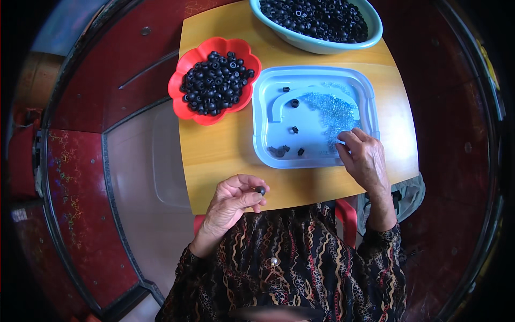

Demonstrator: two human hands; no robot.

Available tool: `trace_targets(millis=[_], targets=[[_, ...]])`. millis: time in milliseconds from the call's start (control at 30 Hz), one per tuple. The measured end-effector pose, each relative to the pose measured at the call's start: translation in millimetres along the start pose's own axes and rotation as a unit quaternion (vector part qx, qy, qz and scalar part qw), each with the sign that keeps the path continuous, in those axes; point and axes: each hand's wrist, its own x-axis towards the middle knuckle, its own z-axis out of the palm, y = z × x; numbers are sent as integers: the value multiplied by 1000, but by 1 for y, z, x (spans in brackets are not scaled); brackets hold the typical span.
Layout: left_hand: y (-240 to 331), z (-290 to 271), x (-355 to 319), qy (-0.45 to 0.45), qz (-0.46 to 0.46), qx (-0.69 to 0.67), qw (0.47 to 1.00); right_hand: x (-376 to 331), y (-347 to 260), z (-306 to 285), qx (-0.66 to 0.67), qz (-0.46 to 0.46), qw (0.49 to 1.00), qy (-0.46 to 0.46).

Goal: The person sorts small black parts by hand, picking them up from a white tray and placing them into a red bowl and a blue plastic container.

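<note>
Starting at your far left, a dark red panel [83,204] with golden markings stands beside the pale floor [134,155]. Next comes the wooden table [214,155], and on its upper left part your red bowl [188,60], with a scalloped rim, holds a heap of small, rounded black pieces [214,83], several showing holes.

Nearer to you, your left hand [232,203] is over the table's front edge, its thumb and fingers pinching one black bead [260,190] at their tips; the bead is clear of the bowl and the tray.

To the right of the bowl sits your light blue tray [276,129]. A few loose dark parts [295,103] lie apart on its left side, with a small dark cluster [279,152] at its near left corner. Behind the tray, a pale turquoise basin [300,45] is filled with more black pieces. In the tray's right half spreads a patch of tiny, glassy blue beads [338,115].

Your right hand [365,155] reaches over the tray's near right corner, fingers curled and thumb close to the forefinger; you cannot tell whether anything is pinched there. Rightmost, a greyish bag [413,193] shows beside your forearm.
</note>
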Motion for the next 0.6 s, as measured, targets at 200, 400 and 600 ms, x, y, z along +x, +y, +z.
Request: trace_targets(millis=[200, 400, 600], targets=[[2, 5, 5, 17, -1, 5, 1000, 20, 0, 22, 15, -22, 1000, -16], [2, 3, 1, 50, 23, 18, 998, 43, -16, 13, 116, -92, 985, 88], [-2, -6, -2, 46, 21, -32, 998, 24, -11, -9, 96, -82, 992, 15]])
